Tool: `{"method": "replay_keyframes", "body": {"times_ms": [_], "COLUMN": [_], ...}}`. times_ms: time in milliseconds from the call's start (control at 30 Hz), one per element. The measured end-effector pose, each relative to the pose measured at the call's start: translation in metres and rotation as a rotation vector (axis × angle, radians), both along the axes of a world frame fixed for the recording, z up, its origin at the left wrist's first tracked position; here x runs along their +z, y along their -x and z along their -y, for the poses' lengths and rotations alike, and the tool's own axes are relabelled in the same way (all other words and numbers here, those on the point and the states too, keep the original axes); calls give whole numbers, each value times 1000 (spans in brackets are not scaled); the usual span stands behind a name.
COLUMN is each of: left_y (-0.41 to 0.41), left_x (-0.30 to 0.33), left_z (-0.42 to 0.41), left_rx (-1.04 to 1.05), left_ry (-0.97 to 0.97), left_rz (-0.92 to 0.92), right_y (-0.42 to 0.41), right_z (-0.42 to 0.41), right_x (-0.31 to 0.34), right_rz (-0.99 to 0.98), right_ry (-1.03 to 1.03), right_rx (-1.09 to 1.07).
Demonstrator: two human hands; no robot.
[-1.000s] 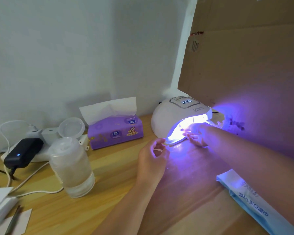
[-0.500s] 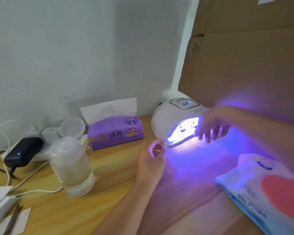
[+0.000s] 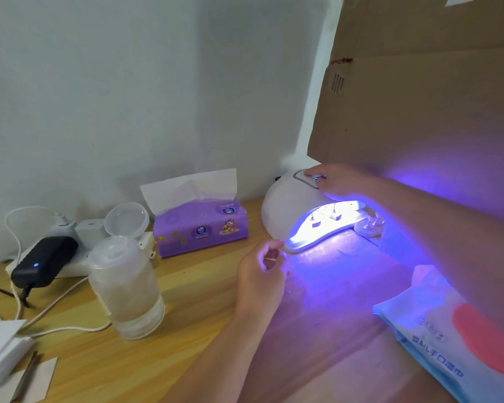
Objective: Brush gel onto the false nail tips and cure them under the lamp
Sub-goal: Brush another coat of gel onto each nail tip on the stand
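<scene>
Right hand point(image 3: 336, 180) is resting flat on nail lamp point(image 3: 285, 207) top; left hand point(image 3: 262, 274) is pinching small white piece just beside lamp base.

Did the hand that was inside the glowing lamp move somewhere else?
Yes. The right hand came out of the lamp's lit opening and went up; it now rests on the top of the lamp, by the panel there.

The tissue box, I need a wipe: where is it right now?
In the head view the purple tissue box sits at the back of the wooden table by the wall, left of the lit nail lamp and right of the clear jar.
</scene>
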State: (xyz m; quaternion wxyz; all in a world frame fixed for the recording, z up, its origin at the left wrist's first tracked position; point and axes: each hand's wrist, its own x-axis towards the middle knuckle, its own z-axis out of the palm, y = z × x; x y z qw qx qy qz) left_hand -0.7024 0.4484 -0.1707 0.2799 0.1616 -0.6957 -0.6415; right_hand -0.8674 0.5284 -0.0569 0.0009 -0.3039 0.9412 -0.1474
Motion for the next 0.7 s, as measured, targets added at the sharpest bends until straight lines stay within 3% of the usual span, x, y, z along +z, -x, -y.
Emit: {"method": "replay_keyframes", "body": {"times_ms": [267,533,700], "left_y": [-9,-11,-11], "left_x": [7,9,9], "left_z": [-2,-3,-3], "left_rx": [-1,-5,-5], "left_ry": [-119,-132,-133], "left_rz": [-77,-75,-74], "right_y": [7,8,7], "right_z": [7,7,7], "right_x": [-7,-9,-6], "right_rz": [33,-36,-19], "right_ry": [74,-44,-15], "right_rx": [-24,-72,-92]}}
